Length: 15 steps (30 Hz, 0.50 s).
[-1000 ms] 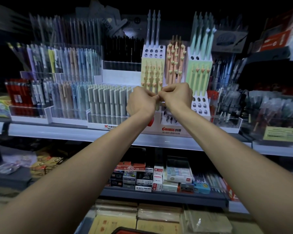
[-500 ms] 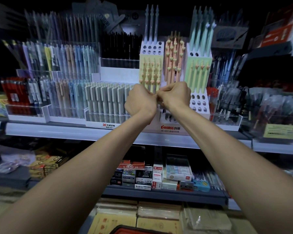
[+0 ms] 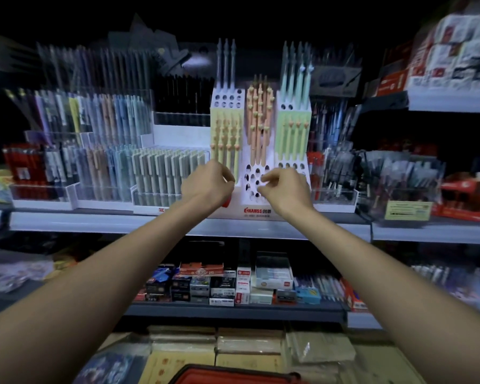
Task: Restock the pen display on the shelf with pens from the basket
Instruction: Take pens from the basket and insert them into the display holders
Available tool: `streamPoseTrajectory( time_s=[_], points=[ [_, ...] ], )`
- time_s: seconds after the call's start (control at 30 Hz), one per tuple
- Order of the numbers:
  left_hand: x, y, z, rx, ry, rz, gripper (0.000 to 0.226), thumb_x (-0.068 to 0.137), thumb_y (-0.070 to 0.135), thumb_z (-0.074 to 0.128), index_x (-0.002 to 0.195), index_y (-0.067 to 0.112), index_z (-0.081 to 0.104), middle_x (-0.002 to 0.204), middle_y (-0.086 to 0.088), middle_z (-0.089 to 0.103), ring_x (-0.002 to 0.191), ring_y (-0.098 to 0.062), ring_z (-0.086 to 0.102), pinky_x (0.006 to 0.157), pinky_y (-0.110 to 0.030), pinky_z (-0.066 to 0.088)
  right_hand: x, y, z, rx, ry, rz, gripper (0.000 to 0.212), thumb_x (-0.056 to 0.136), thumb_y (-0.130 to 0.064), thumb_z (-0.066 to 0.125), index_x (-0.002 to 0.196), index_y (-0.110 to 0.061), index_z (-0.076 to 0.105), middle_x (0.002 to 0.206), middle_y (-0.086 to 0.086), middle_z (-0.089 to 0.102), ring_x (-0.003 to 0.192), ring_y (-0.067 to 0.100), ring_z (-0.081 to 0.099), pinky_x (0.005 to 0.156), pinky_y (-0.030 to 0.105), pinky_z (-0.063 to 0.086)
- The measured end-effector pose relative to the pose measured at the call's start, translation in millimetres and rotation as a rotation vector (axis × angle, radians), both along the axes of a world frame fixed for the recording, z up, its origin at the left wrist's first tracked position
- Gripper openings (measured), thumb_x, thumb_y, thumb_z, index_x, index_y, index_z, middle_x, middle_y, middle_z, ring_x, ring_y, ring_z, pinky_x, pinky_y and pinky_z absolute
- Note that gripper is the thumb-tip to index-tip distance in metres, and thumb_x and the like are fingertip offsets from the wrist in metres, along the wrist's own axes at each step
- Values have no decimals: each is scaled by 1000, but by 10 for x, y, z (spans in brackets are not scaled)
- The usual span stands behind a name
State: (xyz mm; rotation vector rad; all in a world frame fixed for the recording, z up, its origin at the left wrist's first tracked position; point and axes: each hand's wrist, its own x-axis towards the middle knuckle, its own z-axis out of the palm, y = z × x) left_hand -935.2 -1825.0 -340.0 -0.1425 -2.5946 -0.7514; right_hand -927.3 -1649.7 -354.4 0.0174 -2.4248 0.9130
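- At a dim stationery shelf (image 3: 150, 221), seen from the head camera, a person reaches both arms toward the tiered pen display (image 3: 261, 210) at 12 o'clock.
- Left hand (image 3: 207, 185) hovers at the foot of the yellow column with its fingers curled inward. Whether it holds a pen cannot be told, and a red shape below it is unidentified.
- Right hand (image 3: 286, 187) sits at 3 o'clock of the empty holes (image 3: 257, 178), its fingers loosely curled with nothing visible between them.
- Peach pens (image 3: 259, 120) fill the centre column above those unfilled holes.
- Basket (image 3: 233, 377) shows only its red rim at 6 o'clock, well apart from both hands, and its contents are out of view.
- Likely hazards are a knuckle brushing the packed yellow pens (image 3: 226, 139) and tipping them, or a pen going in tilted in the poor light and jamming or dropping behind the display.
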Motion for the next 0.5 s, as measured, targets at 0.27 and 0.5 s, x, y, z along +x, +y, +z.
streamPoseTrajectory(
  time_s=[0.27,0.5],
  points=[
    [497,-82,-427,-156,11,-106,35,93,52,60,119,33,73,122,9,72,111,-18,68,84,-34,54,685,448,-401,216,-143,110,68,89,-57,73,145,-22,56,143,1,59,129,19,57,106,40,49],
    [800,-16,-1070,-292,-43,-160,56,91,63,56,141,39,57,145,12,57,132,-19,55,96,-37,49,1083,715,-945,383,-297,142,92,84,-72,67,158,-28,36,156,-3,43,142,20,44,114,39,42]
  ],
)
